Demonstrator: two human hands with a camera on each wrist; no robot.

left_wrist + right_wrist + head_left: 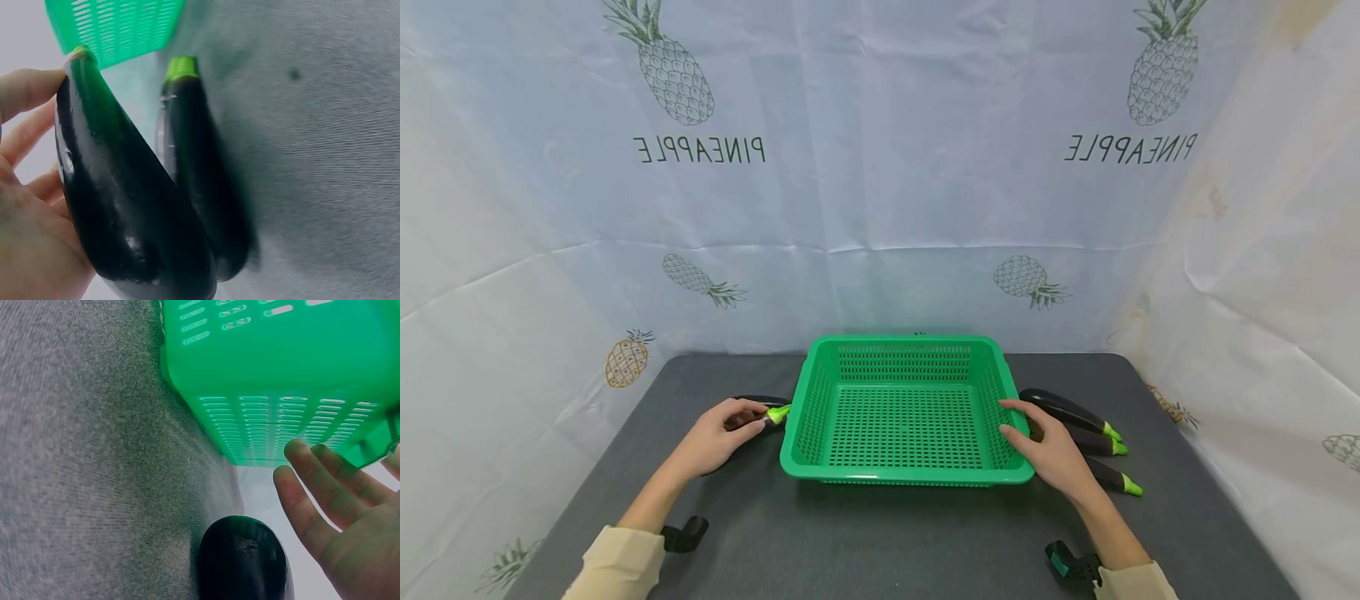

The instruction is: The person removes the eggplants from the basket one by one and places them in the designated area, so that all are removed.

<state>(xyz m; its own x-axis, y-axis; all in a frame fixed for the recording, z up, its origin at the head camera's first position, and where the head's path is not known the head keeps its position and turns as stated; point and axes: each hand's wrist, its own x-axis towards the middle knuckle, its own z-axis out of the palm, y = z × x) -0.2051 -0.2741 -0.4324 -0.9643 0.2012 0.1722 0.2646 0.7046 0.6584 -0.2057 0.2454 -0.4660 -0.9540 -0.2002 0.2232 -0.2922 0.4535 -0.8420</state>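
A green plastic basket [902,475] with slotted walls sits on the dark table; nothing lies inside it. My left hand [718,435], left of the basket, holds a dark purple eggplant [125,187] near its green stem end, thumb on one side and fingers behind. Just beyond it, a second eggplant [203,162] lies on the table. At the basket's right side, my right hand [1054,450] grips the rim: thumb and index finger reach over it, while other fingers extend along the outer wall. Beneath that hand, the rounded end of an eggplant [242,559] shows.
On the right, several eggplants lie side by side, among them a far one [1063,408] and a near one [1105,475], stems pointing right. A white pineapple-print cloth [917,208] hangs behind the grey-black table [880,542] and along both sides.
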